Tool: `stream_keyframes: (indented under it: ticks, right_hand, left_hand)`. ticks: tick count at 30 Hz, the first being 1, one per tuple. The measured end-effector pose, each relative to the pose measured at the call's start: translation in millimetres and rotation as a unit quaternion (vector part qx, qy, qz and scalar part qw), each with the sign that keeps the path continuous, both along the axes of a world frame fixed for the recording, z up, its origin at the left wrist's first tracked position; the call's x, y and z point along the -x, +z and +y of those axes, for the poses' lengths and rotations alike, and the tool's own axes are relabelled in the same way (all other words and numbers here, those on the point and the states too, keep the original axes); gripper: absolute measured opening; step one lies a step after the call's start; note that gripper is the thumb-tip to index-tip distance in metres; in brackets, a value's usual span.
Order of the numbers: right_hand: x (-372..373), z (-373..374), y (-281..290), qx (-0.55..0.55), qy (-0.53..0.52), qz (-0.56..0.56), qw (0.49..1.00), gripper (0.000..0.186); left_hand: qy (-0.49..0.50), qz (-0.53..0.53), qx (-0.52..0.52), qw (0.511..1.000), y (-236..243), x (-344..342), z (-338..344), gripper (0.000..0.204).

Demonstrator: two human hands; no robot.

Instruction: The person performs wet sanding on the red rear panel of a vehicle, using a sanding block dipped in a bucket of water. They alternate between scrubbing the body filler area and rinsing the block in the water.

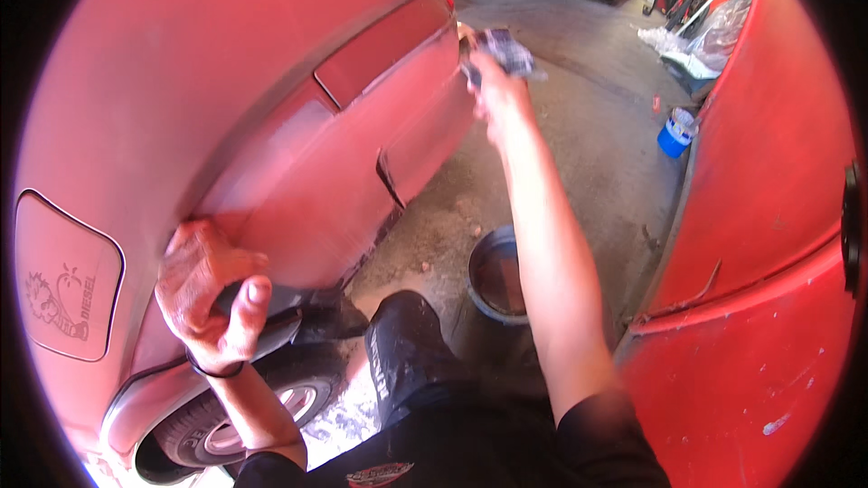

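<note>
The left hand (212,294), half-open, fingers bent, was beside the pink panel (312,190) above a tyre (187,436); contact was unclear. The right forearm (551,244) partly hid a bucket (493,311). Farther off, the right hand (493,86) clutched a plaid cloth (511,52) near the panel's rear end.

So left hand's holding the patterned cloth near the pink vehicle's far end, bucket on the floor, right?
Wrong side: head view shows the right hand holding the patterned cloth near the far end of the pink vehicle; bucket on the floor.
</note>
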State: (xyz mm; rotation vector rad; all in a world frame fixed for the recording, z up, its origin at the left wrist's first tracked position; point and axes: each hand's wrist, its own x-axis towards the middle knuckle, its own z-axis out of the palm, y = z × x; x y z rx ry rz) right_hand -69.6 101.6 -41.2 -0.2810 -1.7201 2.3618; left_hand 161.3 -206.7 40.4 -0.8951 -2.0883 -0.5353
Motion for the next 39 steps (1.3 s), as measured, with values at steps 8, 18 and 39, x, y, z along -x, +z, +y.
stream_keyframes:
  ticks: [8, 18, 39]
  right_hand:
    - [-22.4, -53.4, -14.2, 0.106, -0.067, 0.041, 0.991, 0.026]
    - [-39.0, -69.5, -15.5, 0.135, -0.130, 0.094, 0.978, 0.029]
    - [-56.7, -62.1, -16.0, 0.071, -0.084, 0.068, 0.992, 0.032]
  left_hand:
    - [-0.008, 0.021, -0.002, 1.000, -4.0, -3.2, -5.2, 0.030]
    - [-0.021, 0.022, 0.012, 0.999, -2.8, -3.0, -5.4, 0.028]
    - [-0.049, 0.000, -0.047, 0.998, -1.8, -3.5, -13.2, 0.017]
